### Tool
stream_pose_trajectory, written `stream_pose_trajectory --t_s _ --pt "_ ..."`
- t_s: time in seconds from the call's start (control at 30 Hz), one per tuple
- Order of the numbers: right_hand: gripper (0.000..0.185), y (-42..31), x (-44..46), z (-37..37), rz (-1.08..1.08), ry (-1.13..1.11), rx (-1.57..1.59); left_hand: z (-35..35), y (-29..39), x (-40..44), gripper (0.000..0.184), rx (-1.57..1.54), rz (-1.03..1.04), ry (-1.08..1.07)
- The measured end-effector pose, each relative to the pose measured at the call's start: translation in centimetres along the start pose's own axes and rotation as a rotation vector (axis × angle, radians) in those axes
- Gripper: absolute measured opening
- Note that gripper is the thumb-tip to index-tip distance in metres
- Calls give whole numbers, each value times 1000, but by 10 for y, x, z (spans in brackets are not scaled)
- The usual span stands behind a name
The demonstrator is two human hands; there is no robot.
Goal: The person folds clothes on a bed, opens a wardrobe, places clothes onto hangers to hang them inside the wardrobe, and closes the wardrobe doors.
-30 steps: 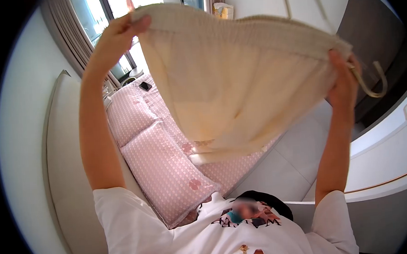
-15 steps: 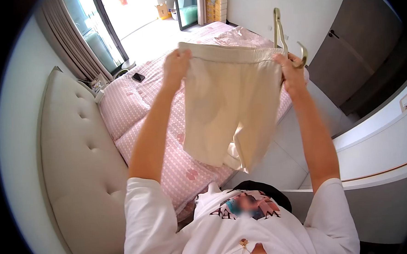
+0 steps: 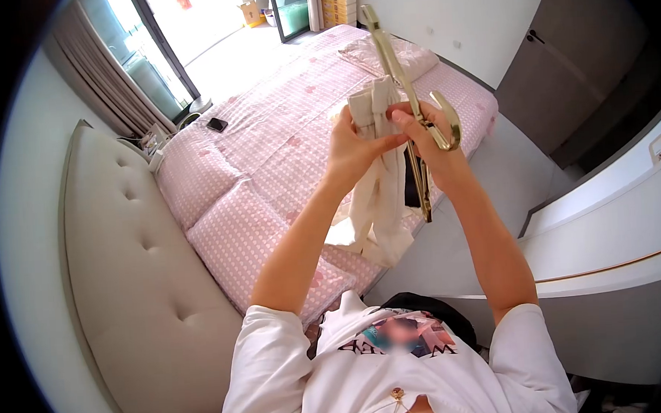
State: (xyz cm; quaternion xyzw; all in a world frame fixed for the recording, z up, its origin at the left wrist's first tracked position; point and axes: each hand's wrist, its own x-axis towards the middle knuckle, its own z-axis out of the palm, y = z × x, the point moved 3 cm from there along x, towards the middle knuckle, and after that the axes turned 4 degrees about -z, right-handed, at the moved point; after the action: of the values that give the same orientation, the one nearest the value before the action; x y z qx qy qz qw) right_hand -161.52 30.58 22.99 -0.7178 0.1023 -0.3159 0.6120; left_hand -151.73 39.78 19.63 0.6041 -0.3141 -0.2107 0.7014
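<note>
Cream shorts (image 3: 375, 204) with a gathered elastic waistband hang folded together in front of me, above the bed's edge. My left hand (image 3: 350, 151) grips them at the waistband, its thumb reaching across toward my other hand. A gold-coloured hanger (image 3: 390, 54) slants past the right side of the shorts. My right hand (image 3: 432, 126) is closed around the hanger near its hook, with the thumb and fingertips against the waistband. Something dark shows behind the shorts beside the hanger; I cannot make it out.
Below lies a bed with a pink patterned sheet (image 3: 267, 142), pillows (image 3: 243, 241) and a tufted headboard (image 3: 140, 291) at left. A phone (image 3: 217, 125) rests on the bed. A dark door (image 3: 562, 67) stands at right, a white cabinet (image 3: 609, 244) nearer me.
The shorts were spread wide between my hands; now my hands are close together and the shorts are folded inward. The hanger has moved left and tilted with my right hand.
</note>
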Motion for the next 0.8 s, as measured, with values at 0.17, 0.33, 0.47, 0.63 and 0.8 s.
stream_pose_trajectory --t_s 0.17,0.33,0.47,0.63,0.8 --pt "20 3 -10 -8 -19 -90 -84 -1 -24 -3 45 -143 -64 -106" --pt "19 19 -15 -26 39 83 -145 -16 -38 -1 29 -265 -82 -41" --pt "16 28 -13 -51 -150 56 -302 -34 -16 -3 39 -419 -89 -387" --pt "11 -10 -32 -29 230 -184 -51 -30 -33 1 37 -390 -209 -389" --pt "9 -15 -52 -8 -175 -212 -380 -14 -39 -4 25 -497 -170 -181"
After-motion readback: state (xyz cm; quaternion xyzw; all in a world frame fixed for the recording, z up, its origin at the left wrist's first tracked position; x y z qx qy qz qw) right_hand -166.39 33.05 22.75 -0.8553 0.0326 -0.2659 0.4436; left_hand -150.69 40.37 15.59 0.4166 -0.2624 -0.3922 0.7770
